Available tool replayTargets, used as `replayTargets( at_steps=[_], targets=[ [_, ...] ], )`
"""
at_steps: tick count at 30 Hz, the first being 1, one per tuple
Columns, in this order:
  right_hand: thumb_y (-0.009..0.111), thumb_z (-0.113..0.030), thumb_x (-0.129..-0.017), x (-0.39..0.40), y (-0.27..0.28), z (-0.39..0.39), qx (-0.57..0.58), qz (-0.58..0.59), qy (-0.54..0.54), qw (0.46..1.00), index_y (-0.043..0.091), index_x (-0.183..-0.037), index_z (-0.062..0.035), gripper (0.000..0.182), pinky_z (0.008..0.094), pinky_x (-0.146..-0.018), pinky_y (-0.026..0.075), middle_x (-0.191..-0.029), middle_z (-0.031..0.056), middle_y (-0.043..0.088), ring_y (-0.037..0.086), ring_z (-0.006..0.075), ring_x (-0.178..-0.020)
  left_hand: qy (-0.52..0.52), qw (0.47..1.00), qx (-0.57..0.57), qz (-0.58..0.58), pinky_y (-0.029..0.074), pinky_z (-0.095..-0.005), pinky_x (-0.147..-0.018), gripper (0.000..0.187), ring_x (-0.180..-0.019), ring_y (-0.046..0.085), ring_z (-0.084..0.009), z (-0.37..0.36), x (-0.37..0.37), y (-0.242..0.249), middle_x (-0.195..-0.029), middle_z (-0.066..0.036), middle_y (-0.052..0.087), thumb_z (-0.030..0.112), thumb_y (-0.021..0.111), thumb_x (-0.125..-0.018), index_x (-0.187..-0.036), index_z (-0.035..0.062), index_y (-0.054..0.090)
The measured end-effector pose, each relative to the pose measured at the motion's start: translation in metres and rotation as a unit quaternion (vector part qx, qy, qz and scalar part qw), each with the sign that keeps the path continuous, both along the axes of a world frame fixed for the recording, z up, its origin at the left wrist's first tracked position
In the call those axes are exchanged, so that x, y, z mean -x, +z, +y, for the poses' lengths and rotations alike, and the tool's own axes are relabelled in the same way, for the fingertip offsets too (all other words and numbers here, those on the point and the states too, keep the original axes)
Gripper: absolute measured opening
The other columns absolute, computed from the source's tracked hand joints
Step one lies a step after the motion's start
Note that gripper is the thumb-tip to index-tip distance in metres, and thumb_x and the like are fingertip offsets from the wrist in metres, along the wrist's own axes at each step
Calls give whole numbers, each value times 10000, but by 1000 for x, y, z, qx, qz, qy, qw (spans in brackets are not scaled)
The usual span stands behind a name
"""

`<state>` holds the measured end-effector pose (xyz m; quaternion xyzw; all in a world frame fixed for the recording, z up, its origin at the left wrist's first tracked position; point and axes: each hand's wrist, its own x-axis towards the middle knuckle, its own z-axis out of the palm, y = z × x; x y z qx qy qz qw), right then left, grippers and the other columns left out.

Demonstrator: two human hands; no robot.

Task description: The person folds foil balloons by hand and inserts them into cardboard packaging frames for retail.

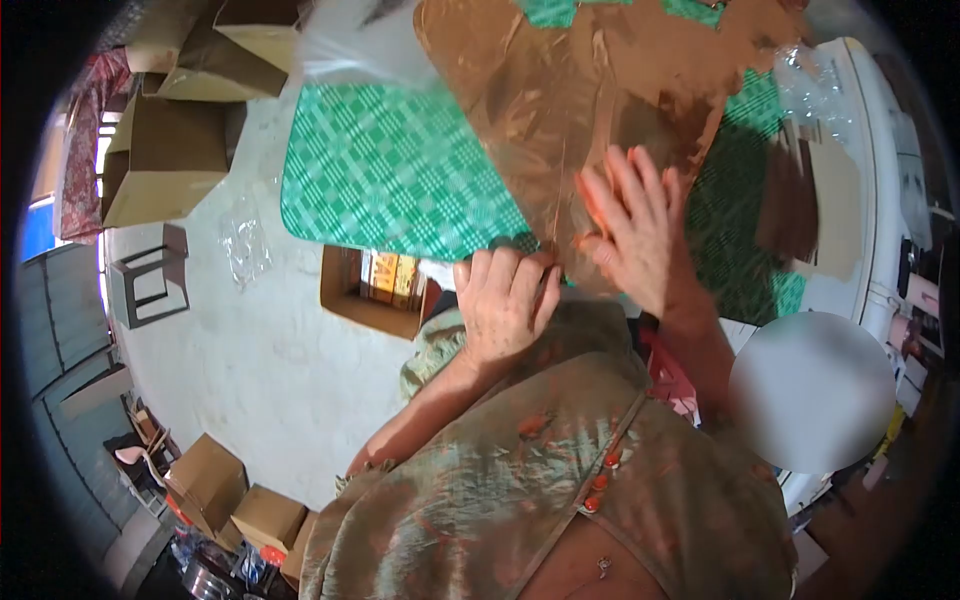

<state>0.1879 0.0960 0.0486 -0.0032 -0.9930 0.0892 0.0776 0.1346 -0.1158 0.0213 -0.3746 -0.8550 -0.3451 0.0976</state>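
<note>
A large glossy brown sheet (570, 90) lies over a table covered with a green checked cloth (390, 180). My left hand (505, 300) is at the sheet's near edge, with its fingers curled down and pinching that edge at the table's rim. Just to the right, my right hand (630, 235) rests flat on the sheet with its fingers spread, palm down. A clear plastic film (350, 45) covers the sheet's far left corner. My patterned garment fills the bottom of the view.
An open cardboard box (365, 290) stands on the concrete floor beside the table's near edge. More cardboard boxes (165, 160) are stacked at the upper left and others (215, 485) at the lower left. A white appliance (870, 170) stands on the right.
</note>
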Motion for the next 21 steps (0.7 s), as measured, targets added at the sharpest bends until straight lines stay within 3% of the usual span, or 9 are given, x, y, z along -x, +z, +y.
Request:
replayTargets(
  at_steps=[6, 15, 18, 21],
  targets=[
    [722, -484, -897, 0, -8, -9, -3, -26, -17, 999, 481, -1556, -202, 756, 681, -1207, 166, -1652, 112, 357, 255, 394, -1541, -3, 1000, 20, 3, 352, -415, -723, 273, -811, 537, -258, -1, 0, 3, -888, -39, 563, 206, 824, -776, -1012, 173, 691],
    [730, -473, -896, -2, -6, -8, -12, -21, -7, 1000, 451, -1565, -151, 793, 680, -1198, 195, -1638, 144, 364, 276, 409, -1528, 2, 1000, 27, 10, 359, -420, -730, 270, -817, 543, -265, 0, 0, 0, -899, -45, 571, 222, 820, -789, -1022, 175, 692],
    [746, -428, -897, 4, -3, 7, 14, 39, -23, 999, 452, -1549, -107, 784, 671, -1198, 213, -1618, 155, 382, 306, 416, -1511, -2, 1000, 21, 10, 362, -416, -729, 246, -812, 543, -266, 1, 1, 4, -895, -43, 572, 213, 821, -806, -1011, 168, 691],
    [760, -381, -895, 12, -9, 38, -60, 70, -128, 987, 477, -1509, -79, 741, 655, -1194, 248, -1570, 159, 427, 355, 395, -1485, -4, 1000, 19, 3, 367, -415, -735, 231, -815, 543, -267, 1, 0, 6, -893, -42, 572, 195, 821, -816, -1004, 160, 692]
  ],
)
